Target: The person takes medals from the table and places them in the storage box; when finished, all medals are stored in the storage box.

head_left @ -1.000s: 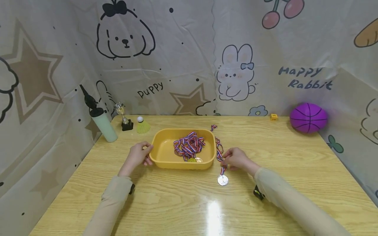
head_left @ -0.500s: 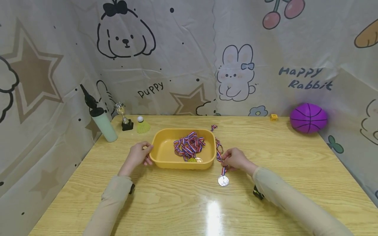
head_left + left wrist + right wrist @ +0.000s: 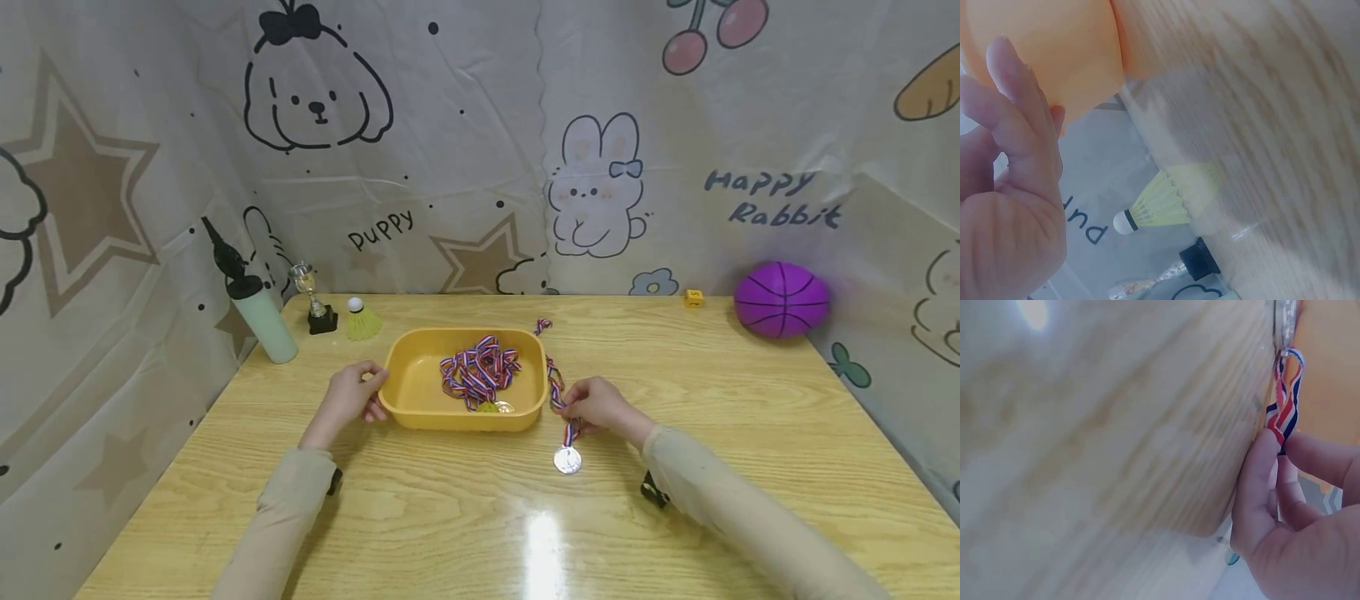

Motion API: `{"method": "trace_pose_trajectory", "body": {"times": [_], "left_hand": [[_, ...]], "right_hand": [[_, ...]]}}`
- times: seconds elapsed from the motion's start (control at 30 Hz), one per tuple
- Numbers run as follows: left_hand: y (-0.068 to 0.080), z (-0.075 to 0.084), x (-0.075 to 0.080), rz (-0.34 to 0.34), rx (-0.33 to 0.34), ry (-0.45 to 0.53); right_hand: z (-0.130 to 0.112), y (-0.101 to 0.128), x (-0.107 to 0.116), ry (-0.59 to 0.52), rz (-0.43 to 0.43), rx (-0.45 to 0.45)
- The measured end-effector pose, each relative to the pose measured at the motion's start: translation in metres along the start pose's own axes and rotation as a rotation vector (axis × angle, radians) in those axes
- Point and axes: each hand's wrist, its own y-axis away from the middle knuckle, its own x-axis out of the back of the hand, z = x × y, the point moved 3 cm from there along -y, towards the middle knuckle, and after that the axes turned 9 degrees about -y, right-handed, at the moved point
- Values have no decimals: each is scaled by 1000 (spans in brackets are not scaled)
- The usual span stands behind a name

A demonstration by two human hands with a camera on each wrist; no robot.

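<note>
A yellow plastic basin (image 3: pixel 420 421) stands mid-table, holding a tangle of red, white and blue medal ribbons (image 3: pixel 480 371) and a gold-coloured medal (image 3: pixel 506 407). My left hand (image 3: pixel 352 392) grips the basin's left rim, thumb at the edge and fingers lower down its outer side. To the right of the basin, my right hand (image 3: pixel 600 404) pinches the striped ribbon (image 3: pixel 1285 419) of a silver medal (image 3: pixel 567 459) between thumb and fingertips. That medal lies toward me from the hand. The rest of its ribbon trails back along the basin's right side.
At the back left are a mint-green bottle (image 3: pixel 266 321), a small trophy (image 3: pixel 318 308) and a yellow shuttlecock (image 3: pixel 363 321). A yellow die (image 3: pixel 693 298) and a purple ball (image 3: pixel 782 300) sit at the back right. A printed curtain (image 3: pixel 465 167) surrounds the table's (image 3: pixel 450 517) far sides.
Both hands keep nearly the same places. The silver medal and the ribbon just above it have shifted very slightly by the right hand.
</note>
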Motion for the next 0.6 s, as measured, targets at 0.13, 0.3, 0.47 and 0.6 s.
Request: {"method": "trace_pose_trajectory", "body": {"times": [0.13,0.3,0.47,0.6], "left_hand": [[0,0,0,1,0,-1],[0,0,1,2,5,-1],[0,1,1,0,10,4],[0,1,1,1,8,10]], "right_hand": [[4,0,3,-95,-1,-6],[8,0,6,-284,-42,-32],[10,2,8,-425,-98,-80],[9,4,9,-503,-130,-87]]}}
